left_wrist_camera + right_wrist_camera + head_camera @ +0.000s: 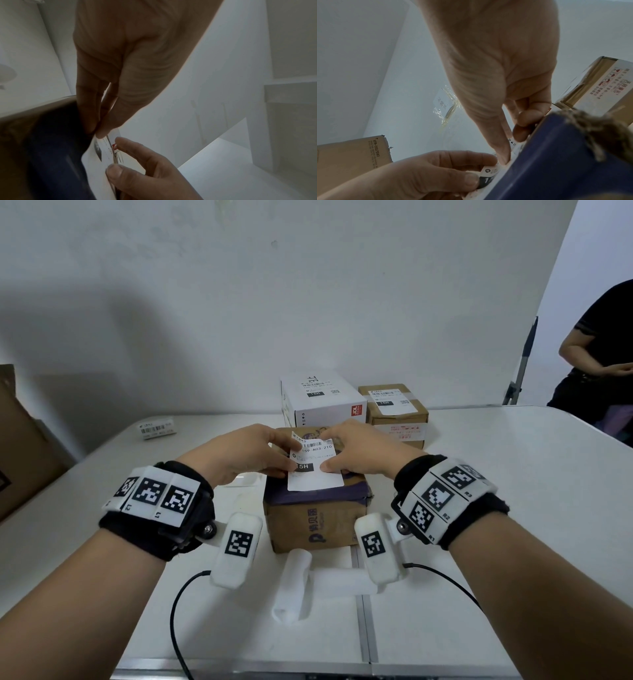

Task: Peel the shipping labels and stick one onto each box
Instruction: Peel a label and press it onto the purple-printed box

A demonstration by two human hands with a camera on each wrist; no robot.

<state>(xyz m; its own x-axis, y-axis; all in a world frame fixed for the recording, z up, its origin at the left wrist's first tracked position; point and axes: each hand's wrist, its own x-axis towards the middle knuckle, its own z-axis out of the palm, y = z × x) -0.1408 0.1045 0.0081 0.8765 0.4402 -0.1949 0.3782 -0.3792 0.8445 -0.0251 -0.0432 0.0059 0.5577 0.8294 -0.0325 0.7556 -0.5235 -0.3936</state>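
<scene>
A brown cardboard box with purple tape on top stands in front of me. Over its top I hold a white shipping label with a barcode and a black "15H" mark. My left hand pinches the label's left edge, thumb on its face. My right hand pinches the right edge. The label's near end lies on the purple tape and its far end is lifted. The left wrist view shows the label edge-on between the two hands. In the right wrist view the label runs along the box's purple top.
Behind stand a white box and a smaller brown box, each with a label on top. A spare label lies at the back left beside a big carton. Curled backing paper lies near me. A person stands at the right.
</scene>
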